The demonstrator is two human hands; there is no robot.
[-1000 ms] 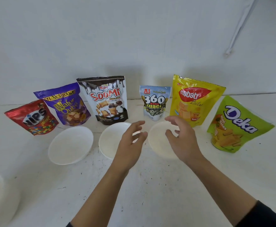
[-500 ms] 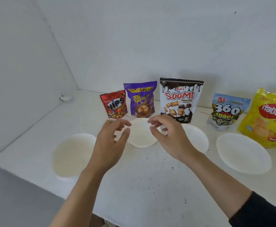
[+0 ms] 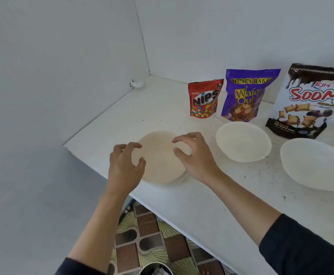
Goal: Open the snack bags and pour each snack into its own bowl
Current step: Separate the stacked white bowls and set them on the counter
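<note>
Flanking the cream bowl [image 3: 158,161] are the left hand [image 3: 125,165], over the bowl's left rim, and the right hand [image 3: 195,157], over its right rim; the bowl sits upright on the white surface [image 3: 211,205], near that surface's left end and close to its front edge. Left fingers [image 3: 134,144]: loosely curled, thumb held apart below them, grasping nothing; contact with the rim cannot be told. Right fingers [image 3: 182,137]: likewise curled in a loose claw above the rim, thumb spread toward the bowl's middle, grasping nothing; contact cannot be told. Second bowl [image 3: 243,141]: white, upright, to the right of the right hand and apart from it. Third bowl [image 3: 316,163]: white, further right, near the second but not touching it. NIPS bag [image 3: 204,99]: red, upright, sealed, behind the cream bowl and well apart from it. Mum's Bake wafer bag [image 3: 245,94]: purple, upright, sealed, just behind the second bowl. SooMi bag [image 3: 309,102]: white and brown, upright, sealed, behind the gap between second and third bowls. Open room: bare surface lies between the cream bowl and the bags, and between that bowl and the left wall [image 3: 63,76], where the surface ends. Both forearms reach forward across the front edge, palms down, wrists slightly raised; a dark sleeve [image 3: 305,249] covers the right upper forearm. Below the edge: patterned floor [image 3: 148,235].
</note>
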